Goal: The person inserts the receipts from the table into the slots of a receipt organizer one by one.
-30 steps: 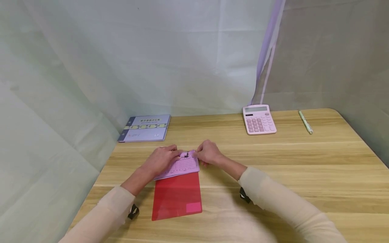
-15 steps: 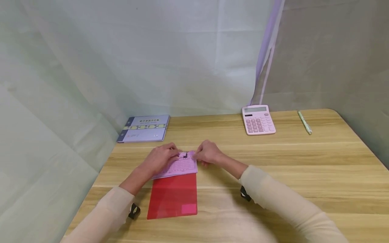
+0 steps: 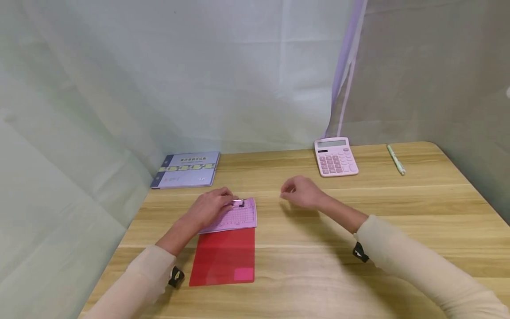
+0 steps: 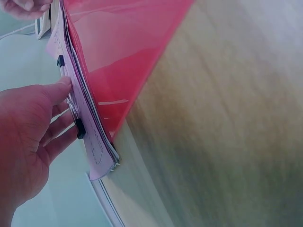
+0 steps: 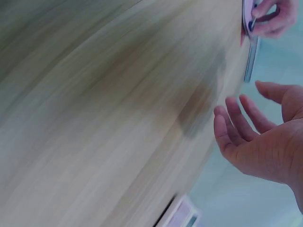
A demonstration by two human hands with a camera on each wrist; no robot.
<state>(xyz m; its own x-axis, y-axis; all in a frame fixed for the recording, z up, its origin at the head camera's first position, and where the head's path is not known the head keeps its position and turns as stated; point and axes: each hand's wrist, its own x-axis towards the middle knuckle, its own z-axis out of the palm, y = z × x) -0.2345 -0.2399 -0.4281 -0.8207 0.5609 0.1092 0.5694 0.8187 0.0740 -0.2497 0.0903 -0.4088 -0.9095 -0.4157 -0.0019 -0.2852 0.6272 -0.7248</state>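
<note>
A translucent red clipboard point(image 3: 223, 257) lies on the wooden table, with pink printed sheets point(image 3: 241, 217) across its top part. My left hand point(image 3: 207, 209) pinches the wire clip point(image 3: 239, 203) at the top edge of the sheets. In the left wrist view, the thumb lies on the wire between the clip's black ends point(image 4: 79, 127), fingers curled behind it. Apart from the sheets, to their right, my right hand point(image 3: 303, 193) hovers over the table; in the right wrist view its fingers point(image 5: 244, 120) are loosely curled with nothing between them.
A bluish ledger book point(image 3: 185, 170) lies at the back left of the table. Toward the back right are a pink calculator point(image 3: 337, 157) and a light green pen point(image 3: 396, 160). Pale fabric point(image 3: 255, 88) hangs behind the table.
My right hand has let go of the sheets' upper right corner and moved right. My left hand stays at the clip.
</note>
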